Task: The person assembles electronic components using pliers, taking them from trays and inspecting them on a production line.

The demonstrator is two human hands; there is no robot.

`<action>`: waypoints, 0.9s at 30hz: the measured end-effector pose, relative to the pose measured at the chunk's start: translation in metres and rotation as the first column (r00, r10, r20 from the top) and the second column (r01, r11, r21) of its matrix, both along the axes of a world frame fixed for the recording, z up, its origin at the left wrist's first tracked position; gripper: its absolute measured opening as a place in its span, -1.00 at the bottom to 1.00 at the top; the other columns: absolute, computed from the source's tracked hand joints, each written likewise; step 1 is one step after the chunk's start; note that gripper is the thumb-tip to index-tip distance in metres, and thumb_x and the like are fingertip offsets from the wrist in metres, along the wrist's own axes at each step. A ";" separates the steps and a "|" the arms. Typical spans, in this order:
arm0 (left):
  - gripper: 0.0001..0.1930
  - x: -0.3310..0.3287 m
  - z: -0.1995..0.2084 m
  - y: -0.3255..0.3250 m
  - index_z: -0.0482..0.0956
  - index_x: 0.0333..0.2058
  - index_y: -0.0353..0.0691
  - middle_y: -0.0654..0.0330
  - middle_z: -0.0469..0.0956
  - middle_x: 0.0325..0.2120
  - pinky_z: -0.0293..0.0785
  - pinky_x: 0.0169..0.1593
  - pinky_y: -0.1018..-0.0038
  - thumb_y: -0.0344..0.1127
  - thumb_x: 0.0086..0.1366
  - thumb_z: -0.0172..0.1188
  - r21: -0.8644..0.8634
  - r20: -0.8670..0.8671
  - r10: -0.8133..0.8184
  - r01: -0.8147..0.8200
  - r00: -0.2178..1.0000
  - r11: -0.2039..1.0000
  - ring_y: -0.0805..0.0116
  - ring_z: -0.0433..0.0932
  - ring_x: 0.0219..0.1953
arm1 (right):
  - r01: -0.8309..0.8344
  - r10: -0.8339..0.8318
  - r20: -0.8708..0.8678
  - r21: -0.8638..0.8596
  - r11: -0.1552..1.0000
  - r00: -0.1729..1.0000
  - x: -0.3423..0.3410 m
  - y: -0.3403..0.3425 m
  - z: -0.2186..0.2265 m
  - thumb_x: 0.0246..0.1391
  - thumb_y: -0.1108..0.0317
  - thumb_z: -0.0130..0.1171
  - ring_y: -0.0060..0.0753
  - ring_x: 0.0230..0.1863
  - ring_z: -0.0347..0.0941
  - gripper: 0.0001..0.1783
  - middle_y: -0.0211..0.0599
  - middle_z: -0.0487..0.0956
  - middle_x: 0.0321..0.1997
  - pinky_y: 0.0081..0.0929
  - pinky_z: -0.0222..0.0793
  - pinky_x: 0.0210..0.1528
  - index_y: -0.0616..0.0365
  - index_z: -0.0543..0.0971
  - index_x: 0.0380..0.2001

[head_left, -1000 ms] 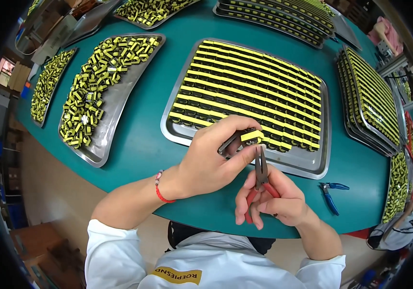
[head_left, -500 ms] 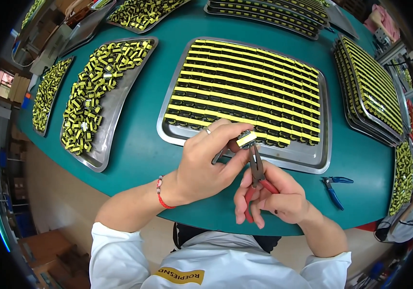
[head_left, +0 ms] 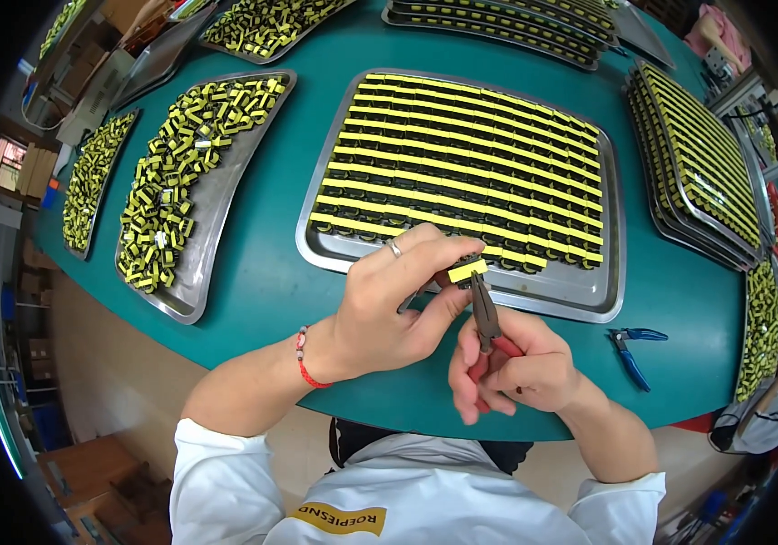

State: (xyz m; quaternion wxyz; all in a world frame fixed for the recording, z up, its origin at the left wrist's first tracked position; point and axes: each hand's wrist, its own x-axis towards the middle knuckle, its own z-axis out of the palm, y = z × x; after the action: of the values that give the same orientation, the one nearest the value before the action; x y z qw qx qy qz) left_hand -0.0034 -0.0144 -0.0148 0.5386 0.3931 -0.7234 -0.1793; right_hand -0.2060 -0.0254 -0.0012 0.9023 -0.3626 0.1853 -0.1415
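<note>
My left hand pinches a small yellow-taped transformer between thumb and forefinger, over the near edge of the central tray. A dark thing that I cannot make out shows between this hand's lower fingers. In my right hand are long-nose pliers with red handles, gripped from below. Their narrow jaws point up and reach the transformer's near side; whether the tips clamp anything is too small to tell. Just beyond my hands lies the metal tray, where similar black and yellow transformers stand in straight rows.
On the left, a metal tray holds a loose heap of the transformers. Blue-handled cutters lie on the green table to the right. Stacked trays of rowed transformers stand at right, with another stack at the back.
The pliers have swung slightly more upright and their handles have closed nearer together. The transformer has tilted a little and moved slightly nearer to me. Both hands keep their hold.
</note>
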 end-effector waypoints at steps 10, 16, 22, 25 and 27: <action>-0.63 -0.001 0.002 0.004 0.58 -0.12 -0.38 0.10 0.59 -0.40 0.28 -0.57 0.59 -0.63 0.01 0.28 0.017 0.031 -0.022 0.021 0.999 1.000 0.41 0.46 -0.50 | -0.017 0.016 -0.064 -0.007 1.000 0.998 -0.004 0.002 0.002 -0.32 0.73 -0.20 -0.21 -0.57 0.51 -0.62 -0.03 0.50 -0.49 -0.56 0.04 -0.74 0.29 0.38 -0.31; -0.60 -0.002 -0.001 -0.001 0.59 -0.11 -0.37 0.17 0.54 -0.48 0.25 -0.58 0.60 -0.64 -0.01 0.30 0.038 -0.002 0.034 -0.034 0.999 0.999 0.50 0.39 -0.58 | 0.037 -0.035 -0.067 0.030 0.999 0.997 0.002 0.003 -0.001 -0.34 0.74 -0.23 -0.19 -0.57 0.51 -0.58 0.01 0.50 -0.46 -0.55 0.06 -0.74 0.30 0.37 -0.29; -0.60 -0.005 0.000 0.002 0.60 -0.10 -0.36 0.19 0.52 -0.49 0.24 -0.57 0.61 -0.65 0.01 0.31 0.033 -0.018 0.048 -0.048 0.999 0.998 0.50 0.37 -0.60 | 0.048 -0.047 -0.024 0.073 0.996 0.999 0.000 0.009 -0.003 -0.25 0.68 -0.20 -0.36 -0.58 0.45 -0.62 -0.09 0.50 -0.44 -0.59 0.03 -0.72 0.30 0.38 -0.25; -0.61 -0.005 0.000 0.005 0.60 -0.10 -0.36 0.18 0.51 -0.47 0.26 -0.53 0.60 -0.64 0.03 0.30 0.163 -0.034 0.062 -0.056 0.997 0.985 0.52 0.37 -0.60 | 0.061 -0.059 -0.021 0.101 0.993 0.998 0.002 0.008 -0.004 -0.26 0.69 -0.20 -0.35 -0.59 0.45 -0.62 -0.09 0.49 -0.45 -0.58 0.03 -0.72 0.29 0.38 -0.25; -0.62 -0.004 0.001 0.004 0.60 -0.10 -0.36 0.18 0.51 -0.46 0.26 -0.53 0.60 -0.64 0.03 0.29 0.182 -0.043 0.059 -0.051 0.997 0.982 0.53 0.37 -0.60 | 0.039 -0.033 -0.063 0.094 0.995 0.997 0.003 0.003 -0.002 -0.35 0.74 -0.23 -0.14 -0.58 0.47 -0.58 0.02 0.47 -0.47 -0.54 0.05 -0.74 0.29 0.37 -0.28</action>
State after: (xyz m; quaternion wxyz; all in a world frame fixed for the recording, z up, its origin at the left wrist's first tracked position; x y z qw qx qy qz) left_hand -0.0074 -0.0101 -0.0142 0.5230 0.4556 -0.6797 -0.2387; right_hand -0.2025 -0.0225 -0.0033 0.9099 -0.3197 0.2258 -0.1376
